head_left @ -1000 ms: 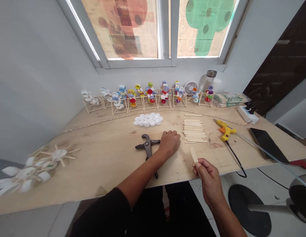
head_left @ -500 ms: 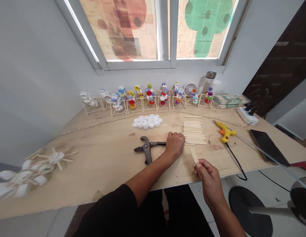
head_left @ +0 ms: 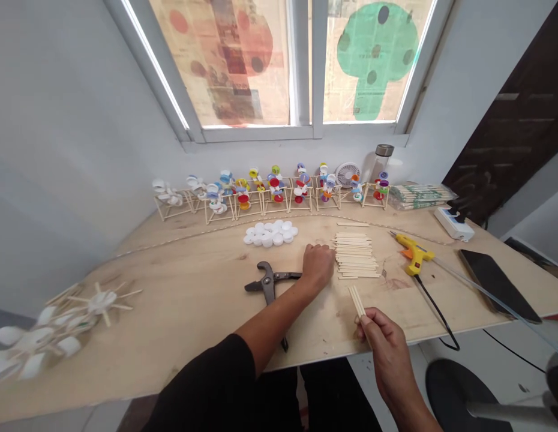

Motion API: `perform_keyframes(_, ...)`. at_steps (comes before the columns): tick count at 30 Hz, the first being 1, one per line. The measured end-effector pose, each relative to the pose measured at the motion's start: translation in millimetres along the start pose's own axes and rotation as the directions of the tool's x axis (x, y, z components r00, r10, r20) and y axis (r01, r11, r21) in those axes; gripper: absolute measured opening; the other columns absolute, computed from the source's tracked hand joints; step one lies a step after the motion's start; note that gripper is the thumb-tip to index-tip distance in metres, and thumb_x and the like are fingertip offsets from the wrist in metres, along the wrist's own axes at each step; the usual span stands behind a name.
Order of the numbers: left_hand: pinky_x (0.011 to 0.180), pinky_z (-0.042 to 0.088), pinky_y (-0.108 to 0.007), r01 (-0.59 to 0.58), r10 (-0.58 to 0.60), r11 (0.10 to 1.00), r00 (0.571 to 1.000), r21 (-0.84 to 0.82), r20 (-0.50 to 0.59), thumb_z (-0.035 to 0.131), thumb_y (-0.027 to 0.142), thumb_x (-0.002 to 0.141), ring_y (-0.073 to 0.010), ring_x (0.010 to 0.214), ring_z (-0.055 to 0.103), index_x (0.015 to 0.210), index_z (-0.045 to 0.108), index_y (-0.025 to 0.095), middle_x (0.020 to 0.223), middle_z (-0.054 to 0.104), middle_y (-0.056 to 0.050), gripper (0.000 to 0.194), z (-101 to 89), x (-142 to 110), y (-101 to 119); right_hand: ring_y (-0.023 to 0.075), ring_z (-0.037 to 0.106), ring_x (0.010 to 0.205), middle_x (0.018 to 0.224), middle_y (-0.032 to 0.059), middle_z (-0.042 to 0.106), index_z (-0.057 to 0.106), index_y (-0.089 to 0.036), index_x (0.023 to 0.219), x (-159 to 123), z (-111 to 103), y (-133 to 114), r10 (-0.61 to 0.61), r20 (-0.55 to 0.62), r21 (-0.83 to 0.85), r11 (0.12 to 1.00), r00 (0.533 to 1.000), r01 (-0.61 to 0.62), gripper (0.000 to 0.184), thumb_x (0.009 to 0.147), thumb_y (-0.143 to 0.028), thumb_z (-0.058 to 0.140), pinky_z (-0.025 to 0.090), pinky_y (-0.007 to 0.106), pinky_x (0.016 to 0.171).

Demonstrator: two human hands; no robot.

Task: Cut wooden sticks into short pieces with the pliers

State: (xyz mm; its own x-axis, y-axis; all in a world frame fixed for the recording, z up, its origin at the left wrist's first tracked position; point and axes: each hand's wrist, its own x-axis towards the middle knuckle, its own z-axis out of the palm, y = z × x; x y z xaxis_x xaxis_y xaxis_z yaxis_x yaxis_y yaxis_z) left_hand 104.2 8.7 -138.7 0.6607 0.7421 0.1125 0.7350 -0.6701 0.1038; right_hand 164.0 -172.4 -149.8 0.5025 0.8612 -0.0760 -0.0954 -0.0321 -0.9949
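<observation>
My right hand pinches a small bunch of thin wooden sticks above the table's front edge, their ends pointing up and to the left. My left hand is beside the left ends of a pile of similar wooden sticks. Its fingers are curled closed, and whatever is in them is hidden. A pair of dark pliers lies on the table, partly covered by my left forearm. White bottle caps are grouped behind the pliers.
Several stick frames with coloured cap wheels line the back. A yellow glue gun with its cord, a phone and a power strip lie right. White-capped stick wheels lie left. A rope crosses the table.
My left hand has shifted right, from beside the pliers' handle to the stick pile's edge. My right hand keeps its sticks nearly still. The whole view has tilted slightly upward.
</observation>
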Motion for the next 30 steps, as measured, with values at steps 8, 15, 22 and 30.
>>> perform_keyframes(8, 0.075, 0.034, -0.034, 0.040, -0.040, 0.999, 0.999, -0.016, 0.013, 0.040, 0.015, 0.082, -0.0201, 0.083, 0.057, 0.081, 0.064, 0.016, 0.087, 0.064, -0.010, 0.024, -6.6, 5.8, -7.5, 0.0129, 0.039, 0.056, 0.057, -0.0022, 0.045, 0.052, -0.018, 0.063, 0.0, 1.0, -2.9, 0.008, 0.003, -0.012, 1.000, 1.000, -0.008, 0.024, 0.077, -0.038, 0.054, 0.031, 0.023, 0.053)
perform_keyframes(15, 0.076, 0.035, -0.034, 0.057, -0.055, 0.998, 0.997, -0.036, 0.047, 0.042, 0.018, 0.081, -0.0203, 0.083, 0.058, 0.080, 0.065, 0.016, 0.088, 0.065, -0.010, 0.023, -6.9, 20.7, -8.5, 0.0123, 0.038, 0.055, 0.058, -0.0026, 0.043, 0.051, -0.018, 0.064, 8.9, 4.2, -4.9, 0.019, 0.000, 0.015, 1.000, 1.000, -0.019, 0.024, 0.078, -0.038, 0.054, 0.030, 0.022, 0.053)
perform_keyframes(22, 0.075, 0.036, -0.033, 0.058, -0.055, 0.997, 0.997, -0.044, 0.050, 0.041, 0.019, 0.081, -0.0198, 0.081, 0.059, 0.080, 0.065, 0.016, 0.085, 0.066, -0.009, 0.024, -6.5, 24.1, -5.4, 0.0111, 0.034, 0.054, 0.057, -0.0035, 0.041, 0.053, -0.018, 0.066, 14.7, 6.9, -3.8, 0.049, 0.026, 0.043, 0.998, 0.998, -0.050, 0.024, 0.079, -0.039, 0.054, 0.028, 0.021, 0.049)
perform_keyframes(30, 0.077, 0.036, -0.034, 0.109, -0.109, 0.994, 0.993, -0.011, 0.038, 0.039, 0.012, 0.081, -0.0203, 0.083, 0.059, 0.081, 0.065, 0.016, 0.085, 0.065, -0.010, 0.027, -10.2, 44.9, -22.5, 0.0105, 0.034, 0.050, 0.057, -0.0034, 0.041, 0.053, -0.017, 0.066, 20.3, 7.8, -3.4, 0.113, 0.012, 0.061, 0.992, 0.994, -0.113, 0.027, 0.076, -0.042, 0.056, 0.028, 0.020, 0.045)
